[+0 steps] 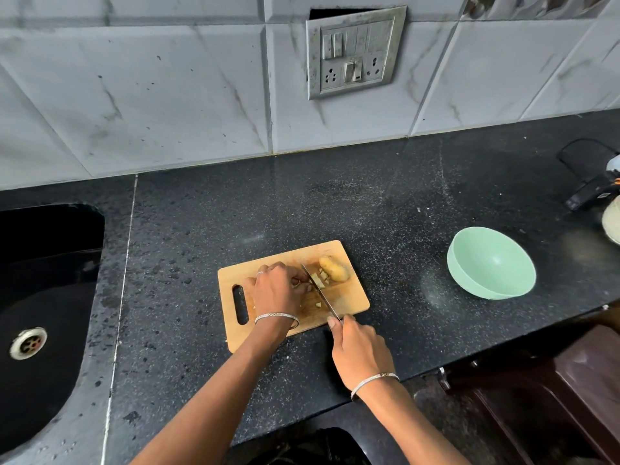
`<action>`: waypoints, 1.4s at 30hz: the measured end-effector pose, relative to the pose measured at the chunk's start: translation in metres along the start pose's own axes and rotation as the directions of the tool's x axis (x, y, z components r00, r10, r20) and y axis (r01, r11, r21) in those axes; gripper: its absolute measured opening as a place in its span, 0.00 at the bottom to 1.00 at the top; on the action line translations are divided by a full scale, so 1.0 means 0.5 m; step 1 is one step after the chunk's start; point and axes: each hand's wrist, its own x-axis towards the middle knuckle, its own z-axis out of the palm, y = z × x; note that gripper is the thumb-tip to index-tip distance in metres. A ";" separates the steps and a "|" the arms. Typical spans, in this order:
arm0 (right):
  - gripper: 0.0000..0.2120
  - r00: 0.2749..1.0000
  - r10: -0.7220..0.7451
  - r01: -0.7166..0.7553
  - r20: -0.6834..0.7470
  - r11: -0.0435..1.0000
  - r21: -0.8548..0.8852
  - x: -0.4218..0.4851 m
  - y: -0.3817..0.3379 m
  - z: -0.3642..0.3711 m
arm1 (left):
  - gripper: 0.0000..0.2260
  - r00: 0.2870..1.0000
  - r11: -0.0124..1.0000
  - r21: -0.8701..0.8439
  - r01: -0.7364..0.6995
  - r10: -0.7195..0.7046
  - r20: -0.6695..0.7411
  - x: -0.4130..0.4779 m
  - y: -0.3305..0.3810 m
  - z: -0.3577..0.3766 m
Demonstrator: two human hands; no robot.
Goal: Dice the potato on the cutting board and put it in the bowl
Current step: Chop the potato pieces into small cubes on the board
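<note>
Soft diffuse light, faint shadows; dull sheen on the black tabletop [369, 203] beside the bowl [491, 263]. Wide-angle lens bends the wall tiles [167, 95] and frame edges. Centre sharp, corners soft, sink [50, 280] nearly black.

Both of the person's arms were bare. The left hand [278, 292] wore a small ring [260, 272] on one finger and a thin, shiny silver bangle [276, 317] round the wrist. The right hand [360, 350] had a second bangle [374, 384], thin and shiny too, round its own wrist.
</note>
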 end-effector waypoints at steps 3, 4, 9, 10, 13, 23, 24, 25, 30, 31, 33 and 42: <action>0.19 1.000 0.001 -0.001 -0.009 1.000 -0.011 0.002 0.000 -0.001 | 0.07 1.000 1.000 0.004 -0.010 0.010 -0.009 0.001 0.002 -0.001; 0.19 1.000 0.003 -0.003 -0.003 1.000 -0.009 0.002 0.000 -0.001 | 0.06 1.000 1.000 0.005 -0.014 0.014 -0.016 0.001 0.003 -0.001; 0.20 0.998 0.027 -0.028 0.057 0.999 0.018 0.013 0.000 -0.002 | 0.04 1.000 1.000 -0.004 -0.016 0.016 -0.007 0.004 0.004 -0.002; 0.20 0.997 0.037 -0.038 0.071 0.999 0.011 0.017 -0.001 -0.004 | 0.04 1.000 1.000 -0.010 -0.009 0.009 0.000 0.005 0.005 -0.002; 0.20 0.993 0.065 -0.064 0.101 0.998 -0.012 0.025 -0.008 -0.008 | 0.03 1.000 1.000 -0.012 -0.015 0.015 0.011 0.007 0.005 -0.001; 0.18 0.995 -0.093 0.094 0.016 0.994 -0.054 -0.002 0.006 0.009 | 0.02 0.999 1.000 0.016 0.011 -0.010 -0.045 0.011 -0.018 -0.006; 0.18 0.995 -0.097 0.098 0.007 0.994 -0.041 -0.004 0.009 0.008 | 0.02 0.999 1.000 0.009 0.014 -0.013 -0.046 0.011 -0.021 -0.009; 0.18 0.996 -0.094 0.094 -0.001 0.995 -0.023 -0.004 0.011 0.006 | 0.02 0.999 1.000 0.000 0.014 -0.014 -0.044 0.010 -0.023 -0.013; 0.20 0.997 -0.039 0.036 -0.063 0.998 -0.045 0.015 0.019 -0.012 | 0.04 0.998 0.995 -0.100 0.009 -0.015 -0.054 0.009 -0.020 -0.024; 0.20 0.998 -0.027 0.024 -0.060 0.998 -0.062 0.018 0.019 -0.013 | 0.05 0.999 0.993 -0.116 0.001 -0.007 -0.054 0.008 -0.020 -0.024; 0.19 0.999 -0.030 0.027 -0.037 0.997 -0.077 0.022 0.016 -0.012 | 0.08 0.999 0.990 -0.137 -0.009 0.002 -0.053 0.006 -0.018 -0.025; 0.20 0.999 -0.028 0.028 -0.027 1.000 0.009 0.015 0.012 -0.019 | 0.09 0.985 0.974 -0.222 -0.051 0.013 -0.170 0.013 -0.014 -0.020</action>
